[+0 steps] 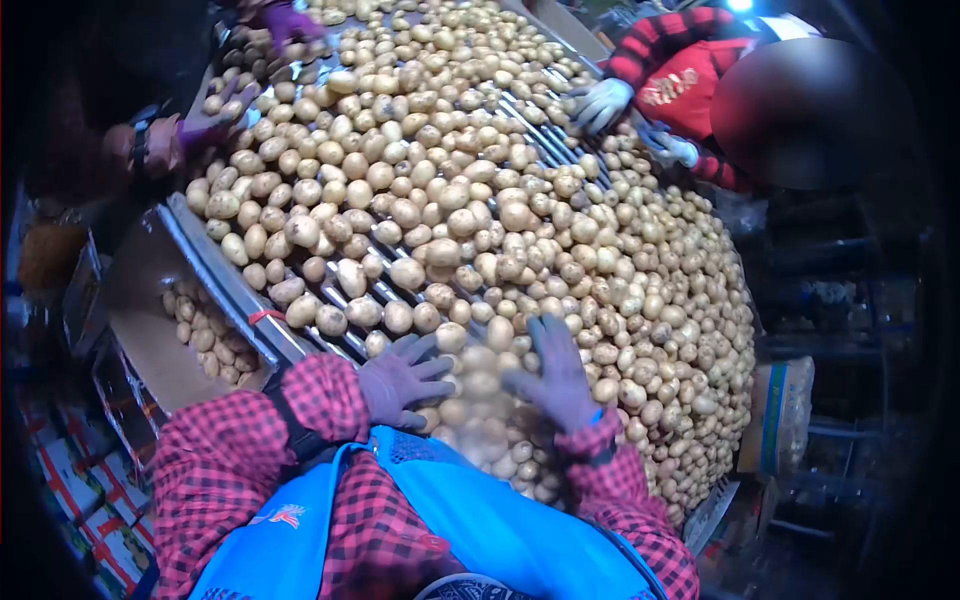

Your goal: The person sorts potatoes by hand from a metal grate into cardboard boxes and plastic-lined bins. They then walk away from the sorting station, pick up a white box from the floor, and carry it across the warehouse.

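A broad heap of pale potatoes (pixel 640 330) covers a roller conveyor, whose metal rollers (pixel 540 135) show through in gaps. My left hand (pixel 403 380), in a purple-grey glove, lies with spread fingers on the potatoes near the conveyor's left edge. To its right, my right hand (pixel 555 375), gloved alike, rests on the heap with its fingers apart. Neither hand grips a potato. Between the two hands the potatoes look blurred.
A cardboard box (pixel 150 340) with potatoes inside stands left of the metal conveyor rail (pixel 235 285). One co-worker's gloved hands (pixel 602 105) work at the upper right; other people's purple-gloved hands (pixel 215 115) are at the upper left. A sack (pixel 780 415) stands at the right.
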Motion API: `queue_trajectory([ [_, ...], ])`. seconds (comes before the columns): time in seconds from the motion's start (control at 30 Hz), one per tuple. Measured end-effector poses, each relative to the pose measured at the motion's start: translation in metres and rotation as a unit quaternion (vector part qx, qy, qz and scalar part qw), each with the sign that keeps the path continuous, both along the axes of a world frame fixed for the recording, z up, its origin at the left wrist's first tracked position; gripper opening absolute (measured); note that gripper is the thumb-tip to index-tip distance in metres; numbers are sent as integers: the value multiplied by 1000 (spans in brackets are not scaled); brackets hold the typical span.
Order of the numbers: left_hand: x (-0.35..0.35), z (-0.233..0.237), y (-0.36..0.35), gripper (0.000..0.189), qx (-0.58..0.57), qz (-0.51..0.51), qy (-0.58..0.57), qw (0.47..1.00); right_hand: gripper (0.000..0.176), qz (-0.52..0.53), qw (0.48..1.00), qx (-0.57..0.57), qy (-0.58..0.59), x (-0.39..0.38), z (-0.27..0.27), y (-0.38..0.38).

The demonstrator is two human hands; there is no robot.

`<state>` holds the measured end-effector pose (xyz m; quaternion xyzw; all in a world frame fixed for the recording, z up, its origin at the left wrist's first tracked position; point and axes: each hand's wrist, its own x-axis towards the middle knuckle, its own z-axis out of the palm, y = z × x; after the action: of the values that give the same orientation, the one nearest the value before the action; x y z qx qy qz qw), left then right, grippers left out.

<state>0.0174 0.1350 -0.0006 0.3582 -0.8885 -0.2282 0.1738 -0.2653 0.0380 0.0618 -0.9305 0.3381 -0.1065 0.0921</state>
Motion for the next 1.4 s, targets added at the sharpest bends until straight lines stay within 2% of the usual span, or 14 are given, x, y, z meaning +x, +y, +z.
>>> queue_trajectory([
  [0.03, 0, -12, -4, 65, 9, 9, 20, 1000, 90, -141, 983, 84, 80, -12, 9, 28],
  [0.13, 7, -24, -12, 54, -22, 38, 29, 999, 92, -230, 954, 85, 173, -34, 14, 72],
  [0.23, 14, -10, -4, 43, 11, 136, 29, 990, 79, -222, 972, 30, 77, -32, -30, 69],
  [0.33, 23, -15, 9, 36, -52, 290, 37, 955, 72, -198, 970, 110, 90, -17, -27, 46],
  [0.4, 29, -11, 21, 33, -9, 333, 45, 942, 70, -203, 972, 72, 99, -9, -35, 47],
  [0.47, 32, -12, 27, 33, -26, 336, 27, 941, 67, -203, 973, 32, 106, -7, -38, 44],
  [0.67, 30, -14, 25, 33, 5, 355, 42, 934, 57, -127, 956, 221, 146, -6, 19, 29],
  [0.73, 29, -19, 22, 33, 21, 370, 65, 926, 52, -172, 946, 275, 12, -5, 26, 19],
  [0.8, 25, -19, 13, 34, 35, 388, 88, 917, 46, -152, 964, 219, -16, 3, 27, -7],
  [0.87, 21, -11, 0, 36, 108, 419, 164, 886, 44, -146, 958, 247, 23, 23, 21, -39],
  [1.0, 14, 3, -19, 42, 85, 413, 148, 895, 44, -88, 959, 235, 134, 63, -33, -63],
  [1.1, 4, 15, -23, 40, 65, 361, 60, 928, 49, -151, 949, 184, 208, 88, -19, -56],
  [1.17, -1, 11, -27, 40, 59, 294, 6, 954, 45, -168, 953, 177, 177, 88, -29, -60],
  [1.4, -31, 11, -29, 55, 103, 256, -243, 930, 37, -164, 946, 178, 217, 94, -38, -81],
])
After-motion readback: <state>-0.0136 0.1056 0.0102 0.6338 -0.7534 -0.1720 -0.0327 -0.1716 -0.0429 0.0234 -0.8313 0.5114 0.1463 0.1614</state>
